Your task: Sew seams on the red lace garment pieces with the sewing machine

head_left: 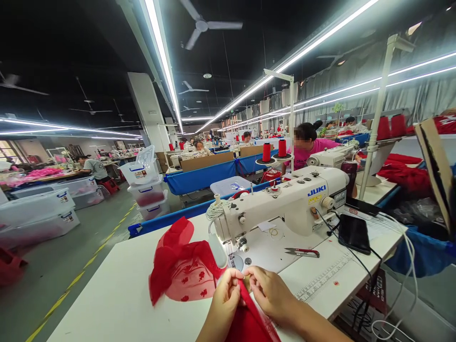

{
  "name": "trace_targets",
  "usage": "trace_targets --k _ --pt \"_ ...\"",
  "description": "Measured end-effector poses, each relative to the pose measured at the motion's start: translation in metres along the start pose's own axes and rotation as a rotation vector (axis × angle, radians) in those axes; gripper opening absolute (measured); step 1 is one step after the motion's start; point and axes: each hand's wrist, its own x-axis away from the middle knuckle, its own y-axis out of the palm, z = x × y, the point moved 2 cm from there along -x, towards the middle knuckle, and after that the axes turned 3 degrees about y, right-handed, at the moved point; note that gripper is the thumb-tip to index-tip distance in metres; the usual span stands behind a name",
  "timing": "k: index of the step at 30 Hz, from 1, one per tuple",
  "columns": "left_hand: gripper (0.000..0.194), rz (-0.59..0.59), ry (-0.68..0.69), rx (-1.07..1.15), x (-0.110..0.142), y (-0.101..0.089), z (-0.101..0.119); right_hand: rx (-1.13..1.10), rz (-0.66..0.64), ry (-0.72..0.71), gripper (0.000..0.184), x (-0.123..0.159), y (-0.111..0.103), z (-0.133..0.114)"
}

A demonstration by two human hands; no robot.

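Note:
Both my hands pinch a piece of red fabric (185, 266) at the near edge of the white table (117, 294), just in front of the needle of a white sewing machine (285, 204). My left hand (224, 297) has its fingers curled onto the cloth. My right hand (270, 292) grips the same edge close beside it. Sheer red cloth with small embroidered flowers bunches up to the left of the needle. More red fabric hangs down between my wrists.
Thread snips (302, 251) and a dark phone (354, 232) lie on the table right of the machine. Red thread cones (273, 151) stand behind it. Stacked plastic bins (146, 185) line the aisle on the left. Other people sit at machines beyond.

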Motion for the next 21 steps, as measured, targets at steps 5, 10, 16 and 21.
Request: trace_targets --k 5,10,16,21 --pt "0.020 0.014 -0.005 -0.075 0.002 0.007 0.014 0.002 0.020 -0.043 0.024 0.000 0.001 0.000" --pt "0.020 0.039 -0.026 -0.145 0.003 0.010 0.023 -0.018 0.007 -0.085 0.029 0.001 0.002 0.003" --pt "0.019 0.059 -0.023 -0.159 0.000 0.005 0.018 0.001 0.001 -0.105 0.018 0.003 0.001 -0.001" --pt "0.018 0.092 0.024 -0.175 0.002 0.005 0.020 -0.001 -0.022 -0.138 0.011 0.004 0.000 -0.005"
